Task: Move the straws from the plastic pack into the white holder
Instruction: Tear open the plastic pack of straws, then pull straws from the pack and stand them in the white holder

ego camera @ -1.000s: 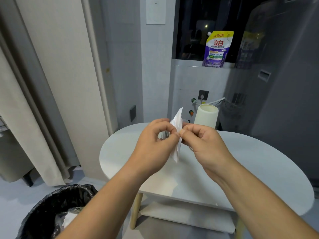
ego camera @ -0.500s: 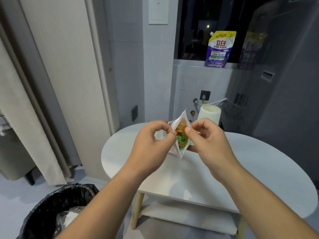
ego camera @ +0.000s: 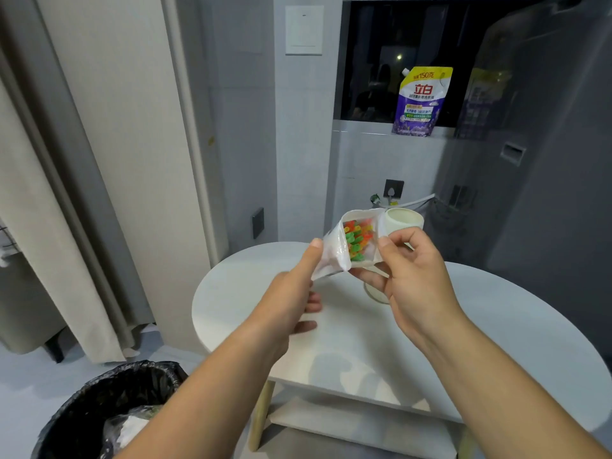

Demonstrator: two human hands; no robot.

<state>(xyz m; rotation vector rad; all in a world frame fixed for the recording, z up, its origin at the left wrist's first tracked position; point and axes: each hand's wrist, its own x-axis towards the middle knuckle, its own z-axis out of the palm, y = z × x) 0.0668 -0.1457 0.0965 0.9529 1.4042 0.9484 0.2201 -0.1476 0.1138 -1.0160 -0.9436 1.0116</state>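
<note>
Pack (ego camera: 331, 250): held up over the white table (ego camera: 496, 326), its mouth spread wide.
Straws (ego camera: 357, 240): inside the pack, red, orange and green ends showing at the mouth.
Left hand (ego camera: 291, 293): grips the pack's left side, thumb pressed along it.
Right hand (ego camera: 410, 276): pinches the right edge of the mouth.
Holder (ego camera: 404, 221): standing on the table just behind the pack, partly hidden.
Bin (ego camera: 82, 409): black-lined, on the floor left of the table.

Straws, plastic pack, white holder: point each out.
straws (ego camera: 357, 238), head view, coloured open ends
plastic pack (ego camera: 332, 253), head view, left side wall
white holder (ego camera: 404, 223), head view, front rim
</note>
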